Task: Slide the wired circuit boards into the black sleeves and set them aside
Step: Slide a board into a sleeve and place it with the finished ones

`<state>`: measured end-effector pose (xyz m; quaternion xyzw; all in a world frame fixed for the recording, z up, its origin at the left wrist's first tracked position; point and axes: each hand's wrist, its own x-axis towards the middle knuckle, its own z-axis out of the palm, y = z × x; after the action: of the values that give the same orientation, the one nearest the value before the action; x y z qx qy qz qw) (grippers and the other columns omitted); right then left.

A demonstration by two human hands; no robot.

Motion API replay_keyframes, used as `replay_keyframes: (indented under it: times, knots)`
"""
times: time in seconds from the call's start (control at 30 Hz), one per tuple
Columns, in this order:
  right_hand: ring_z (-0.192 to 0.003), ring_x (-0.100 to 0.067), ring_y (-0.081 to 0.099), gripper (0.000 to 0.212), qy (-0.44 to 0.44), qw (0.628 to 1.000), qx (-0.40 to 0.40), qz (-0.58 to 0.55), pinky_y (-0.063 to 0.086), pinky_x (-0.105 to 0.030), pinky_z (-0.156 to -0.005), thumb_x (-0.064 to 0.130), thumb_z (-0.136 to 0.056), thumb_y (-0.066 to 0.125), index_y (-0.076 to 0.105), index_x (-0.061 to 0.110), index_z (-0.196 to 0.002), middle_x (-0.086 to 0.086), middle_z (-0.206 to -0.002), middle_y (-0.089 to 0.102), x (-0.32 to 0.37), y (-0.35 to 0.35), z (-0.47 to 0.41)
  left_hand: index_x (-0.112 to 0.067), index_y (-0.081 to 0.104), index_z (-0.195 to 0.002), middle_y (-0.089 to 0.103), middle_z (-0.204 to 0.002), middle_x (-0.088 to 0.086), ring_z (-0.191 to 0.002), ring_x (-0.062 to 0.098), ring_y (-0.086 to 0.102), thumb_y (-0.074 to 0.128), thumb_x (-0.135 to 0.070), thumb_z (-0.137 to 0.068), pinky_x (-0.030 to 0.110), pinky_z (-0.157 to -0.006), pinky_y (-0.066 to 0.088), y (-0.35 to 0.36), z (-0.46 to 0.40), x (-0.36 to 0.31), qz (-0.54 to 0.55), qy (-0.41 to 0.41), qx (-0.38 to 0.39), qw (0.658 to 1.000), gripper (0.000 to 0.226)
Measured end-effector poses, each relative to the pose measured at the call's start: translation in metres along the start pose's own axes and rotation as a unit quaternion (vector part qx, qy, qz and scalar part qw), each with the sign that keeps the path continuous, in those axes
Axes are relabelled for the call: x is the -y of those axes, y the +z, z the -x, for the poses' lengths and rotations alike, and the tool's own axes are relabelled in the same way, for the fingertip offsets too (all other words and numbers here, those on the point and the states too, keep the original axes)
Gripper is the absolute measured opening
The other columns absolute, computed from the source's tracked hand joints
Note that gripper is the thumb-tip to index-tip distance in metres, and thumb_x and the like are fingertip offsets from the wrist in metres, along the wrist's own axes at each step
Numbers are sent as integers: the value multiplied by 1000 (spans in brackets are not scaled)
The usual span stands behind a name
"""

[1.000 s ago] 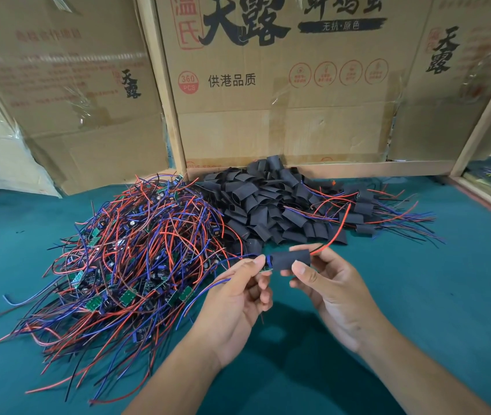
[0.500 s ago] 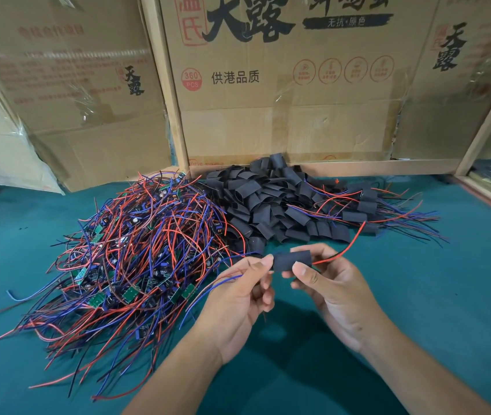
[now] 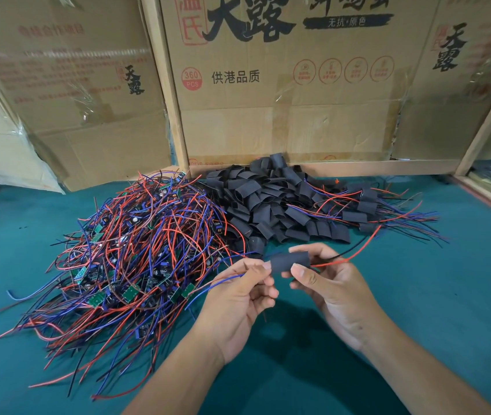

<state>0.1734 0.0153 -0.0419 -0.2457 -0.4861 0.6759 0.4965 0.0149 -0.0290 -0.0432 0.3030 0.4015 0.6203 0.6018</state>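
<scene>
Two bare forearms reach in from the near edge over the green bench (image 3: 448, 295). Left hand (image 3: 238, 298): thumb and forefinger pinch the left end of a black sleeve (image 3: 290, 261), other fingers curled under; blue wires (image 3: 217, 284) trail out past this hand, down and to the left. Right hand (image 3: 332, 287): thumb in front, fingers behind, gripping the sleeve's right end. The sleeve is held in the air between both hands, above the bench, its long axis running left to right and roughly level. A red wire (image 3: 358, 250) and a black wire (image 3: 347, 251) leave its right end, rising to the right. The board inside cannot be seen.

Beyond, on the left: a big tangled heap of wired circuit boards (image 3: 136, 253), red, blue and black leads, small green boards showing among them.

Farther back, centre: a pile of empty black sleeves (image 3: 268, 202). Just to its right, sleeved boards (image 3: 361, 208) lie set aside, their leads fanning right.

At the back, printed cardboard cartons (image 3: 283, 85) stand against a wooden frame (image 3: 166, 85).
</scene>
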Motion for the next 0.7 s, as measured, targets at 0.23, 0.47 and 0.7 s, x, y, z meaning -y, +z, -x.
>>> replay_keyframes:
  times: [0.23,0.47,0.7]
  knots:
    - [-77,-18,63,33,-26,996,22,87,54,-26,-74,17,-72,83,72,21,-103,-9,-92,69,1,-2,1,-20,63,-59,49,-59,-2,-45,10,44,77,-21,-61,19,-44,41,0,1,-4,36,-84,-21,996,15]
    - [-76,-17,62,34,-43,993,38,102,55,-26,-74,19,-71,82,72,21,-103,-8,-93,68,0,-2,2,-21,60,-63,39,-57,-5,-44,9,33,75,-22,-65,19,-41,33,2,1,-6,30,-129,-13,991,16]
    - [-75,-19,64,31,-34,995,38,84,55,-25,-71,14,-73,81,73,20,-102,-9,-93,72,-1,-1,2,-21,72,-70,42,-62,-5,-48,7,35,71,-23,-74,17,-43,35,5,3,-5,40,-147,15,988,5]
